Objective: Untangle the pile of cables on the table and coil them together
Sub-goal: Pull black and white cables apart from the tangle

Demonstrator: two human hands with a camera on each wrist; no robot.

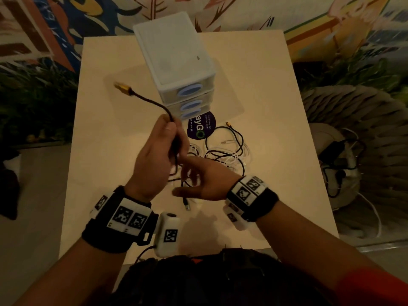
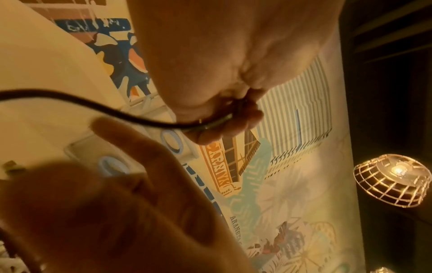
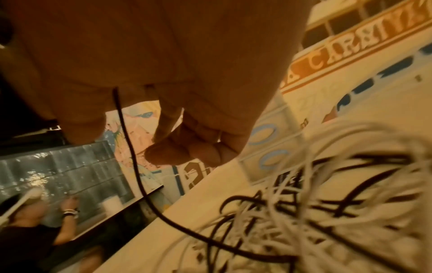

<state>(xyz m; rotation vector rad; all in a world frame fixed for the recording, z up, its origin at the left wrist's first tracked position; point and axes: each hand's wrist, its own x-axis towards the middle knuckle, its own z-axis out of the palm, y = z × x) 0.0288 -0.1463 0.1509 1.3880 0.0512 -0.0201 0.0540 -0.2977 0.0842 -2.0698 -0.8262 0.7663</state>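
Black cable [image 1: 152,101], one left-hand grip [image 1: 154,149]

The left hand [image 2: 217,61] pinches a black cable [image 2: 98,107] that arcs leftward above the blurred right hand [image 2: 112,212].

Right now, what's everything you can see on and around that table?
Black cable: one, gold plug at its raised end, held above the table.
Cable pile: one tangle, black and white, exact count unclear, on the table ahead of the hands.
Drawer unit: one, white with three blue-ringed handles, at the table's far side.
Round sticker: one, dark with white text, in front of the drawers.
Table: one, pale.
Wall mural: colourful, behind the table.
Wire lamp: one, lit.
Left hand: grips the black cable.
Right hand: blurred in the head view, fingers curled in the wrist view, a black strand running from it.
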